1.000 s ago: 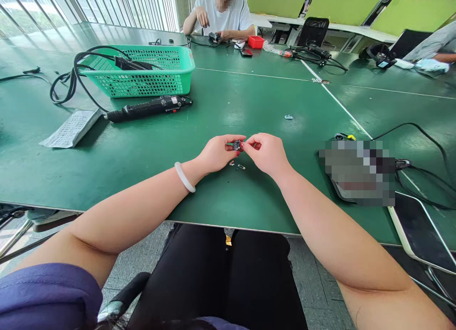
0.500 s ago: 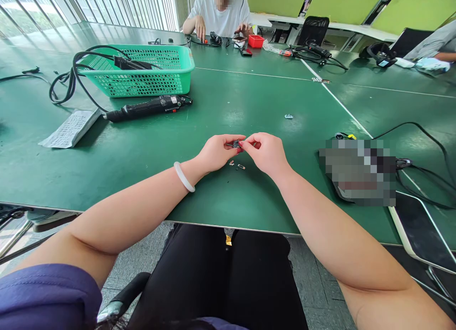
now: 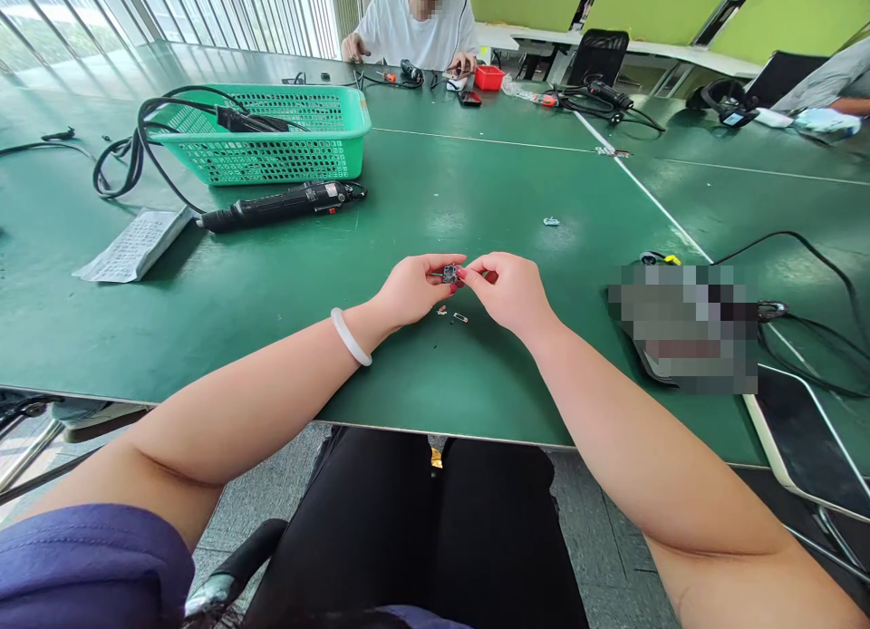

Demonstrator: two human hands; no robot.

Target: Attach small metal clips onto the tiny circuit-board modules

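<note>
Between thumb and fingers my left hand (image 3: 412, 290) grips a small black part with metal-looking edges (image 3: 449, 274), too small to name. My right hand (image 3: 507, 289) is closed in a pinch at the right side of that part. Whether its fingertips hold a separate tiny piece is hidden. Just below my hands, a small flat piece with a pale outline (image 3: 460, 317) and some tiny reddish and white bits (image 3: 441, 311) lie on the green table (image 3: 435, 384).
A black electric screwdriver (image 3: 282, 207) lies before a green basket (image 3: 285, 158) holding cables, beside folded paper (image 3: 136, 246). At right are a blurred dark object (image 3: 683, 330) and a phone (image 3: 808, 434). A small bluish piece (image 3: 551, 222) lies ahead. Across sits a person (image 3: 421, 22).
The black part in my left hand has turned slightly, showing more of its face. My right fingertips shifted a little. The person across has drawn a hand back from the cables.
</note>
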